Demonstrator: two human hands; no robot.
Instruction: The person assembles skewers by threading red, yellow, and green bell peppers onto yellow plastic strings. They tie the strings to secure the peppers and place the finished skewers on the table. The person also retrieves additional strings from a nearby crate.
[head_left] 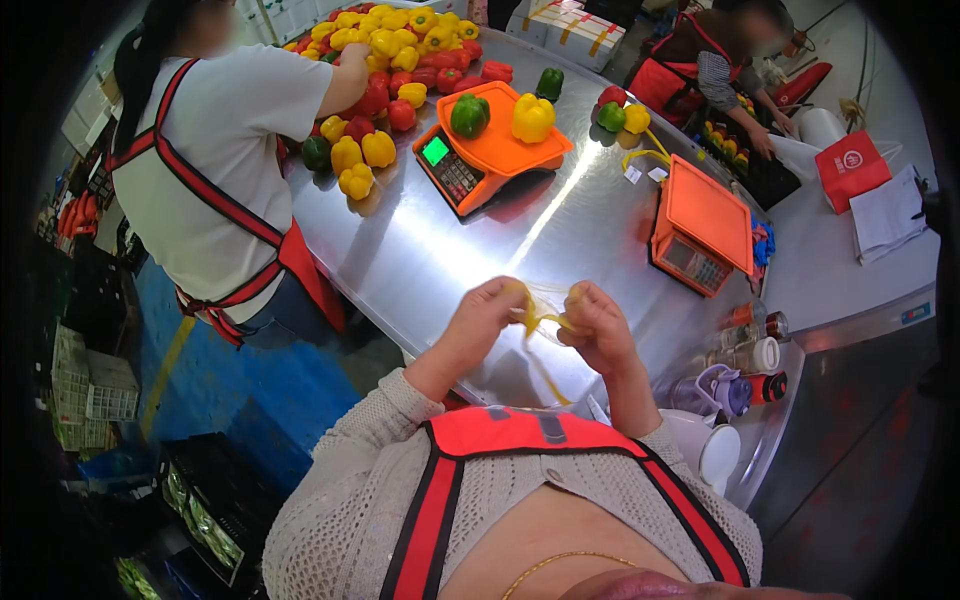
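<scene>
Above the near part of the steel table, my left hand and my right hand pinch a thin yellow net bag. Its see-through mesh is stretched between my fingers, and a narrow yellow tail hangs down toward the table edge. Both hands are closed on it. Beyond them stands an orange weighing scale with a lit green display. On its pan lie a green bell pepper and a yellow bell pepper. A second orange scale is to the right of my hands.
Red and yellow peppers are heaped at the far left, where a co-worker reaches in. Three peppers sit beside yellow strips with white tags. Bottles and cups line the right edge. Another person handles a dark crate opposite.
</scene>
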